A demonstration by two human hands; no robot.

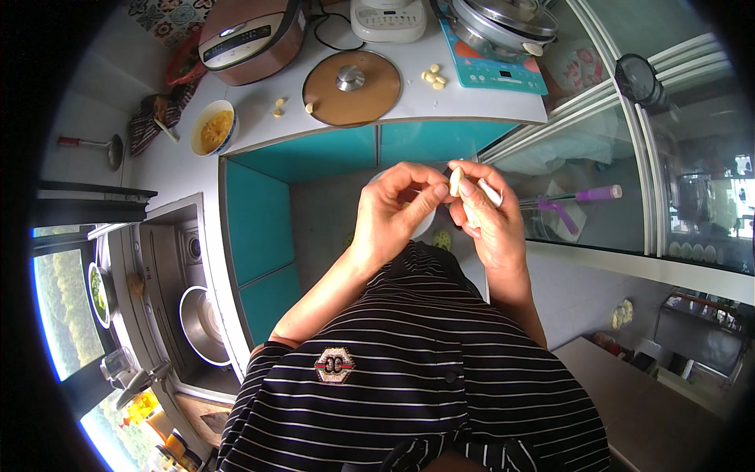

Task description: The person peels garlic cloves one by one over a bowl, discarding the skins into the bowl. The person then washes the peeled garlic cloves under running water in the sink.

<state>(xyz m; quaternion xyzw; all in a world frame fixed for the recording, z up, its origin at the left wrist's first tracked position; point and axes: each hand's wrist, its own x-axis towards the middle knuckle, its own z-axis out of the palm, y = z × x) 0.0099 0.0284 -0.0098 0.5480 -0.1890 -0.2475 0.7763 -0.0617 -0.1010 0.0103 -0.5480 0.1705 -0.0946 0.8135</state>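
In front of my striped shirt, both hands meet at a pale garlic clove [456, 181]. My right hand [492, 224] pinches it between thumb and index finger. More white garlic [472, 216] sits inside that hand's curled fingers, partly covered. My left hand [392, 212] has its thumb and index fingertips pressed together at the clove's left edge; whether they grip a bit of skin is too small to tell. Below the hands, a white round container [423, 227] is mostly hidden by them. Loose garlic cloves [435, 78] lie on the counter beyond.
A brown pan lid [377, 97] with a clove on it lies on the white counter [413, 112]. Around it are a bowl of yellow food [217, 131], a rice cooker [253, 44] and a turquoise induction cooker [501, 74]. Left is a sink [177, 236]; right, glass sliding doors [590, 147].
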